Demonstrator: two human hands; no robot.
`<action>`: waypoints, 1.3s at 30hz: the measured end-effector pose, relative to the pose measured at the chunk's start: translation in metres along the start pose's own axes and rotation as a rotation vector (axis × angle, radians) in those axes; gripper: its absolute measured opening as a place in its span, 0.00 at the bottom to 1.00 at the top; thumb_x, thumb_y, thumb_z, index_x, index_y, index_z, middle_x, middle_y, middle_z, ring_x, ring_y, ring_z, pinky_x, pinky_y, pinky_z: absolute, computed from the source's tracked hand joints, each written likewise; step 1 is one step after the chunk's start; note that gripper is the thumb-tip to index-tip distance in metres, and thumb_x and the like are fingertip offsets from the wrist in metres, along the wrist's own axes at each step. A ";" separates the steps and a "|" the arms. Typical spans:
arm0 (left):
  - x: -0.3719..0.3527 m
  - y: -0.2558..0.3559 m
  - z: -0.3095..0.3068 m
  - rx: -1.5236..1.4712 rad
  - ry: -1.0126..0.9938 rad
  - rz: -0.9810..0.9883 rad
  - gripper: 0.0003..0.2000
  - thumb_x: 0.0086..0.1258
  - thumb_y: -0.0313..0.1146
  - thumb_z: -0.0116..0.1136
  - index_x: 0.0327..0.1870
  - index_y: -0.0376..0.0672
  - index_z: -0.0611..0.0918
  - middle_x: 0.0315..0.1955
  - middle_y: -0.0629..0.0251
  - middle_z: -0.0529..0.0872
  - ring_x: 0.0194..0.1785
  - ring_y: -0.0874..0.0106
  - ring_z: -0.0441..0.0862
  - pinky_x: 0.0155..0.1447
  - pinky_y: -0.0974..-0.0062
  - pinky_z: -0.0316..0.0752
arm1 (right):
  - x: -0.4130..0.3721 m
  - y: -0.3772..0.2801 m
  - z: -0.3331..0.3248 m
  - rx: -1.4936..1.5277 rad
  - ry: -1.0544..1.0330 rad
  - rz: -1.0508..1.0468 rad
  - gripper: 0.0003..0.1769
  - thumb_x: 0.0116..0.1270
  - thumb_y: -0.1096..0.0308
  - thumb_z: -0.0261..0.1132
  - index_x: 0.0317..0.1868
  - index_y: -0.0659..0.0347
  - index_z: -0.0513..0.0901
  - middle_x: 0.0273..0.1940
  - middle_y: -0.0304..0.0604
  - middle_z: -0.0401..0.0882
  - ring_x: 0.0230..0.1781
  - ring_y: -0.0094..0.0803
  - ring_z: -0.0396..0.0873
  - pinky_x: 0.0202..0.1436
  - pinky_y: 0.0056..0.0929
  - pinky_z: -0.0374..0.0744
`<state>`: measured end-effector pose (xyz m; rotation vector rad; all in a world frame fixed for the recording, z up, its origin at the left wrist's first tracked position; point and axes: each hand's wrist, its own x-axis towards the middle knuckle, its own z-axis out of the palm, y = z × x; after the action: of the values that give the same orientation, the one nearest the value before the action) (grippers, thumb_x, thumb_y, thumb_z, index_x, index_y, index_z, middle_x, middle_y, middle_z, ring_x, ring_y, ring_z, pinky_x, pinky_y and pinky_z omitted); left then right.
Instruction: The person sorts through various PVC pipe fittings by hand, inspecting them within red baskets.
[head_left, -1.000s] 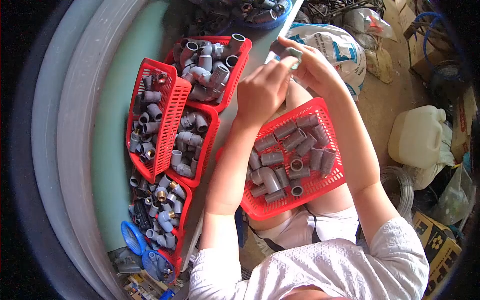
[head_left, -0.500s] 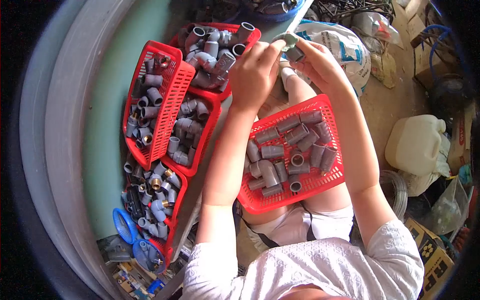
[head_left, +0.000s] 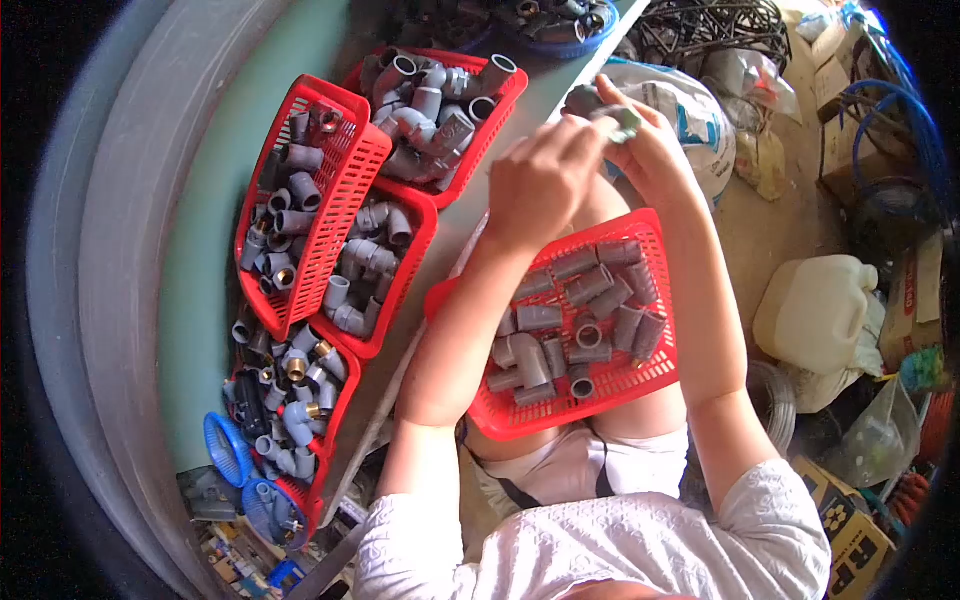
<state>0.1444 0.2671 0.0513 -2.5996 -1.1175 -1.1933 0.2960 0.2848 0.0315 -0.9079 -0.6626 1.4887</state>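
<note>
Both hands are raised together beyond a red basket point(head_left: 655, 300) of grey pipe fittings that rests on the lap. My left hand point(head_left: 545, 175) has its fingers closed on a small pale green cloth point(head_left: 625, 124), pressed against the fitting. In my right hand point(head_left: 650, 145) is a dark grey pipe fitting point(head_left: 584, 100), with the fingers wrapped round it. The fingertips of the two hands nearly meet and partly hide the fitting and the cloth.
On the left, red baskets point(head_left: 345, 215) of grey fittings stand on a green surface point(head_left: 205, 300), one tilted over others. Small blue baskets point(head_left: 228, 450) lie nearer. A white sack point(head_left: 690, 115), a plastic jug point(head_left: 812, 310) and a cardboard box point(head_left: 850, 530) stand right.
Both hands have moved slightly right and nearer the body. The cloth has shifted to the right of the fitting, which now points left. The view has shifted a little.
</note>
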 end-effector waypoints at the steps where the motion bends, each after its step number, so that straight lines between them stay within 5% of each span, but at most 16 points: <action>1: 0.001 -0.004 -0.001 0.015 0.010 -0.050 0.12 0.68 0.30 0.61 0.52 0.48 0.82 0.37 0.61 0.86 0.39 0.61 0.85 0.42 0.65 0.80 | 0.000 -0.002 0.000 -0.034 0.001 0.022 0.21 0.71 0.56 0.67 0.57 0.61 0.83 0.42 0.35 0.84 0.37 0.16 0.81 0.40 0.16 0.82; 3: 0.003 -0.016 -0.001 -0.042 0.040 -0.164 0.10 0.70 0.30 0.60 0.51 0.46 0.82 0.38 0.60 0.86 0.41 0.58 0.85 0.43 0.63 0.80 | -0.007 -0.005 0.002 -0.107 -0.052 0.031 0.21 0.72 0.56 0.66 0.58 0.60 0.82 0.43 0.34 0.84 0.37 0.16 0.80 0.39 0.16 0.81; 8: -0.005 -0.007 0.004 -0.110 -0.057 -0.018 0.12 0.70 0.31 0.61 0.52 0.46 0.80 0.39 0.58 0.87 0.42 0.57 0.86 0.43 0.62 0.79 | 0.005 0.006 -0.009 -0.092 -0.053 0.047 0.21 0.73 0.52 0.64 0.55 0.61 0.83 0.42 0.33 0.83 0.38 0.17 0.79 0.40 0.17 0.81; 11: 0.001 -0.017 0.005 -0.135 -0.004 -0.243 0.12 0.71 0.32 0.60 0.53 0.45 0.79 0.38 0.56 0.87 0.40 0.56 0.86 0.42 0.61 0.80 | -0.002 0.003 -0.006 -0.177 -0.001 0.046 0.22 0.74 0.50 0.62 0.52 0.61 0.84 0.40 0.34 0.82 0.38 0.18 0.79 0.41 0.20 0.81; 15: -0.005 -0.005 0.004 -0.169 -0.026 -0.091 0.10 0.72 0.33 0.59 0.51 0.44 0.79 0.39 0.55 0.87 0.42 0.55 0.86 0.43 0.62 0.80 | -0.002 0.001 -0.002 -0.135 0.057 0.021 0.21 0.73 0.52 0.64 0.52 0.62 0.84 0.38 0.34 0.82 0.36 0.17 0.79 0.39 0.20 0.81; 20: -0.001 -0.012 0.006 -0.066 -0.011 -0.190 0.11 0.71 0.30 0.58 0.53 0.46 0.79 0.43 0.59 0.86 0.47 0.57 0.85 0.47 0.61 0.80 | -0.006 -0.003 0.000 -0.198 0.048 0.023 0.21 0.71 0.54 0.67 0.53 0.63 0.84 0.39 0.33 0.82 0.36 0.16 0.80 0.38 0.17 0.79; 23: -0.006 0.005 0.002 -0.079 -0.072 -0.087 0.10 0.72 0.29 0.57 0.52 0.45 0.79 0.43 0.58 0.86 0.46 0.56 0.85 0.47 0.61 0.80 | -0.003 -0.002 -0.002 -0.165 0.044 0.012 0.21 0.70 0.55 0.68 0.54 0.63 0.84 0.38 0.33 0.83 0.36 0.15 0.79 0.36 0.15 0.78; 24: -0.004 0.003 0.004 -0.031 -0.029 -0.033 0.09 0.70 0.29 0.56 0.50 0.47 0.79 0.35 0.65 0.84 0.39 0.61 0.85 0.38 0.64 0.81 | -0.004 -0.003 -0.003 -0.141 0.025 0.021 0.21 0.70 0.55 0.68 0.54 0.63 0.84 0.38 0.33 0.83 0.36 0.15 0.79 0.37 0.15 0.78; 28: 0.002 -0.022 0.008 -0.057 0.106 -0.142 0.12 0.67 0.28 0.58 0.51 0.50 0.80 0.35 0.68 0.85 0.41 0.63 0.86 0.39 0.65 0.81 | -0.003 0.001 -0.008 -0.122 -0.031 0.007 0.21 0.71 0.55 0.68 0.53 0.63 0.85 0.39 0.34 0.83 0.36 0.15 0.79 0.38 0.15 0.79; 32: -0.006 -0.004 0.006 -0.122 -0.093 -0.007 0.10 0.70 0.30 0.58 0.51 0.48 0.80 0.36 0.60 0.86 0.42 0.58 0.85 0.43 0.61 0.80 | -0.004 -0.004 -0.001 -0.119 -0.049 0.024 0.20 0.73 0.55 0.65 0.54 0.61 0.85 0.40 0.33 0.84 0.37 0.16 0.79 0.40 0.16 0.80; 39: -0.001 -0.017 0.004 -0.068 0.060 -0.197 0.08 0.72 0.31 0.58 0.50 0.44 0.81 0.39 0.60 0.87 0.40 0.57 0.86 0.42 0.65 0.80 | -0.007 -0.005 0.002 -0.137 0.068 0.029 0.20 0.71 0.53 0.68 0.53 0.61 0.85 0.40 0.32 0.84 0.37 0.15 0.79 0.37 0.14 0.78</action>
<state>0.1356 0.2804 0.0442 -2.5306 -1.3699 -1.3604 0.2971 0.2784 0.0375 -1.0722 -0.7114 1.4445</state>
